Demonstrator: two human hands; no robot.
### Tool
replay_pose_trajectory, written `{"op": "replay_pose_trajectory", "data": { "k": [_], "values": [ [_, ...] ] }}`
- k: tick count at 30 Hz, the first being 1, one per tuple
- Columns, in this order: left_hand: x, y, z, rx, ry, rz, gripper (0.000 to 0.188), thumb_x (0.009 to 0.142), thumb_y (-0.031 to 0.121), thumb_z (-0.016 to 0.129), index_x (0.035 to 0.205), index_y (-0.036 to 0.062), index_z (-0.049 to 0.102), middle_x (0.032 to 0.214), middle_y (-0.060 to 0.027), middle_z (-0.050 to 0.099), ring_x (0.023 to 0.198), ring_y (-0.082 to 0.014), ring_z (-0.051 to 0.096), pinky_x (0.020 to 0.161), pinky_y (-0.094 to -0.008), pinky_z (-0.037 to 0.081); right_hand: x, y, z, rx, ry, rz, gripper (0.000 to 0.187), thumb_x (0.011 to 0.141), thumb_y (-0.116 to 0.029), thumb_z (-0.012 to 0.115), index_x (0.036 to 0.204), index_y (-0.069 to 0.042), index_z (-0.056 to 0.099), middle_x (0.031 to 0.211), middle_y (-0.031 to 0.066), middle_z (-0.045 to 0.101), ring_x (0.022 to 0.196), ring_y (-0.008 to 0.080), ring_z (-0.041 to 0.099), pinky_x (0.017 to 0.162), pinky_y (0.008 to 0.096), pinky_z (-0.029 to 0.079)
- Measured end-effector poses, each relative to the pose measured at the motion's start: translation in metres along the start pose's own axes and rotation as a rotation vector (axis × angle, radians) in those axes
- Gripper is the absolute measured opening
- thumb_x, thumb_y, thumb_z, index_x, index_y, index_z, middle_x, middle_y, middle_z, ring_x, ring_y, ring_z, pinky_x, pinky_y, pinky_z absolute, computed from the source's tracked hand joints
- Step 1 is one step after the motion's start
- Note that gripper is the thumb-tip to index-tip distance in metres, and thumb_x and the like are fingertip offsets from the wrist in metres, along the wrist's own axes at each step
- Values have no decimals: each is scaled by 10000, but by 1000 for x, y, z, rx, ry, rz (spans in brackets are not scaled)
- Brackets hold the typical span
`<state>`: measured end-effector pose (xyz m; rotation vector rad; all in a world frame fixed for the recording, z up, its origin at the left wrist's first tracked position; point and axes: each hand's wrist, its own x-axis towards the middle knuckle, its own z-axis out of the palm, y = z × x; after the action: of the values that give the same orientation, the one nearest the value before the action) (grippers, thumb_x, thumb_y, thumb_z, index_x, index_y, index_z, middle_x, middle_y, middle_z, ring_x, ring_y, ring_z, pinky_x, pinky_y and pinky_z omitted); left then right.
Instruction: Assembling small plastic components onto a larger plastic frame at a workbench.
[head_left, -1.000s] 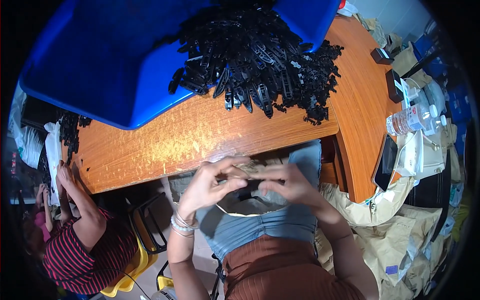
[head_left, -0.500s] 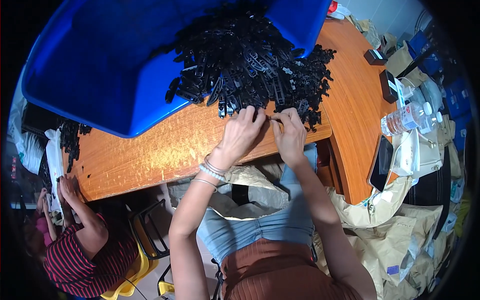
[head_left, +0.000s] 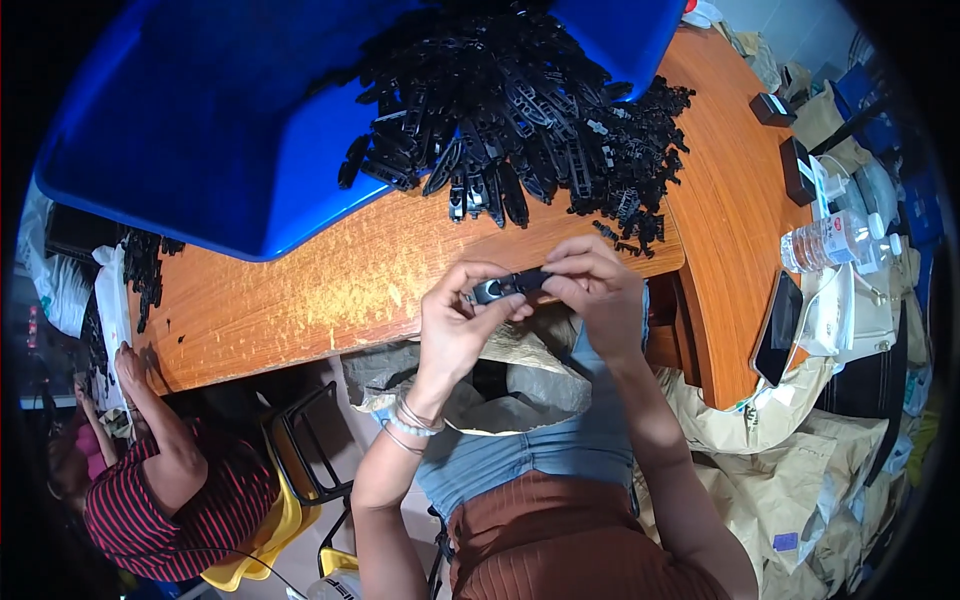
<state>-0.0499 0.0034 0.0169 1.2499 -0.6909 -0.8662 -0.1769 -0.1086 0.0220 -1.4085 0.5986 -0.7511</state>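
A narrow black plastic part (head_left: 494, 291) with a shiny end is held up level over the table's near edge. My left hand (head_left: 452, 318) pinches it between thumb and fingers from the left. On its right end, the thumb and fingertips of my right hand (head_left: 603, 292) are closed too; whether they grip a separate small piece there is hidden. Just beyond my hands lies a heap of similar long black plastic parts (head_left: 470, 150), spilling out of a tipped blue bin (head_left: 330, 200). Smaller black pieces (head_left: 640, 205) are piled at its right side.
The worn wooden table (head_left: 350, 290) curves round to my right, bearing a phone (head_left: 776, 328), a water bottle (head_left: 825, 242) and small black boxes (head_left: 797, 170). An open paper sack (head_left: 545, 398) rests at my lap. A person in a striped top (head_left: 180, 500) sits at the left.
Both hands have drawn back from the heap's near edge toward me. The black part now shows between them, raised off the table. My view has shifted slightly.
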Motion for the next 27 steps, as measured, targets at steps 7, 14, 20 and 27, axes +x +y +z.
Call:
{"op": "replay_pose_trajectory", "data": {
  "k": [7, 14, 20, 27],
  "values": [
    [-12, 14, 1, -18, -25, -73, 194, 811, -109, 592, 993, -85, 530, 877, -168, 648, 741, -202, 673, 665, -254, 560, -3, 3, 2, -457, -27, -471, 117, 738, 47, 644, 848, 8, 657, 947, 94, 592, 790, 147, 558, 669, 250, 446],
    [-24, 8, -1, 153, -41, 14, 190, 797, -86, 618, 971, -42, 555, 845, -88, 625, 700, -121, 637, 621, -210, 526, -20, -7, -5, -352, -233, -103, 198, 766, 22, 642, 963, 20, 629, 884, 65, 601, 729, 104, 533, 631, 245, 435],
    [-38, 2, -8, 279, -167, -94, 146, 845, -38, 583, 988, -66, 600, 848, -124, 650, 726, -162, 658, 651, -253, 547, -44, 22, -12, -55, -340, 161, 216, 831, 12, 604, 1035, 82, 594, 859, 63, 595, 713, 93, 577, 640, 218, 461],
    [14, 6, -34, 612, -54, 72, 250, 870, 233, 629, 916, -9, 671, 684, -45, 642, 563, -75, 572, 499, -216, 436, -50, 18, -25, -76, -620, 89, 217, 809, -23, 628, 1025, -19, 649, 870, 71, 615, 708, 134, 581, 627, 269, 452]
  ]
}}
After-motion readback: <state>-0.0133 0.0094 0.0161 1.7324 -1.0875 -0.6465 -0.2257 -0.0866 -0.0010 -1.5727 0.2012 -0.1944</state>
